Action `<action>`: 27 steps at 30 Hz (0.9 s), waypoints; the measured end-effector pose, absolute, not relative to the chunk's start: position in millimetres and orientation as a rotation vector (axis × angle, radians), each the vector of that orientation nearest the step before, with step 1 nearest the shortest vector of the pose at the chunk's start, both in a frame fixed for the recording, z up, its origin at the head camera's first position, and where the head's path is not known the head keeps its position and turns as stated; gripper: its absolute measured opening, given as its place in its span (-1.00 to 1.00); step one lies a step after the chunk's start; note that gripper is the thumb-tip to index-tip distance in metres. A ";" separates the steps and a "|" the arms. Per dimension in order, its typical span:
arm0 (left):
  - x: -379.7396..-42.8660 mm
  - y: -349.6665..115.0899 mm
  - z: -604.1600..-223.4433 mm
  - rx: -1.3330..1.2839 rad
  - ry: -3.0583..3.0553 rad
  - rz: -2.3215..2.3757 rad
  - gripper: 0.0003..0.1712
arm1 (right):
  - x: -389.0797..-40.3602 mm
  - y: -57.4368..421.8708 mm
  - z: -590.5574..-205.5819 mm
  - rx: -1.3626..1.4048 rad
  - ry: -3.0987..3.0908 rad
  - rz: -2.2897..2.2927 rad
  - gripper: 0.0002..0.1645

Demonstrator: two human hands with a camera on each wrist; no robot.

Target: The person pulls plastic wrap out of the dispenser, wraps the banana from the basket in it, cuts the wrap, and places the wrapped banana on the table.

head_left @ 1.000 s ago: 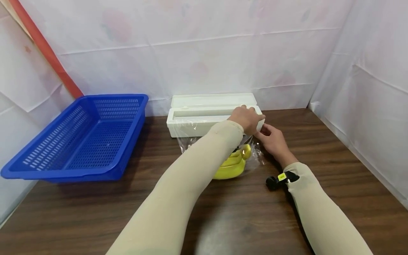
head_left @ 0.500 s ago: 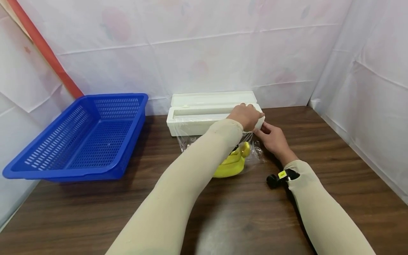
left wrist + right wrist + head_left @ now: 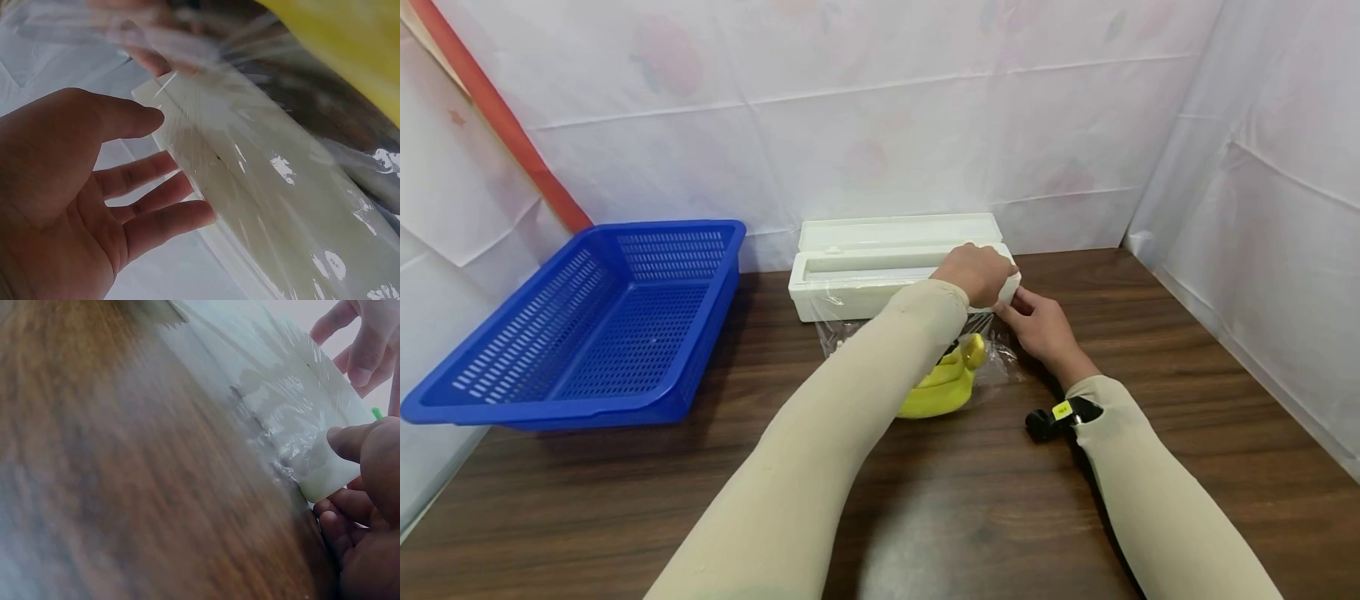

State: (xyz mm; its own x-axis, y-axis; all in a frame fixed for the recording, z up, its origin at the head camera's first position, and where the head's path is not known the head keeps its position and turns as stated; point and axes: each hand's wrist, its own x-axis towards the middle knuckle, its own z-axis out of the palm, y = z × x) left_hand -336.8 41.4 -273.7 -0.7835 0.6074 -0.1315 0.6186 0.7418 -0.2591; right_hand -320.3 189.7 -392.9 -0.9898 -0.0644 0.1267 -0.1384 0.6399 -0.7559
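Left sleeve (image 3: 820,433) partly hides yellow object (image 3: 942,392) — box (image 3: 865,297) behind; blue basket (image 3: 587,413) apart.

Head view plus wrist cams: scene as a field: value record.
white box: lid open behind it
clear film: over box front, onto table
left hand: at box's right end
right hand: holds box's right-end corner
yellow bananas: in front of box, partly behind left sleeve
blue basket: left of box
table: brown, wood-grain
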 end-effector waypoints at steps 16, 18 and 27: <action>-343.8 34.1 -272.1 1.008 2.921 -0.312 -0.57 | -322.0 186.9 -394.3 0.223 -2.752 1.249 -0.26; -345.0 33.4 -272.4 1.015 2.920 -0.299 -0.58 | -322.1 186.7 -394.1 0.224 -2.750 1.253 -0.26; -351.8 26.3 -277.3 1.047 2.953 -0.261 -0.49 | -321.8 184.1 -393.5 0.219 -2.757 1.258 -0.29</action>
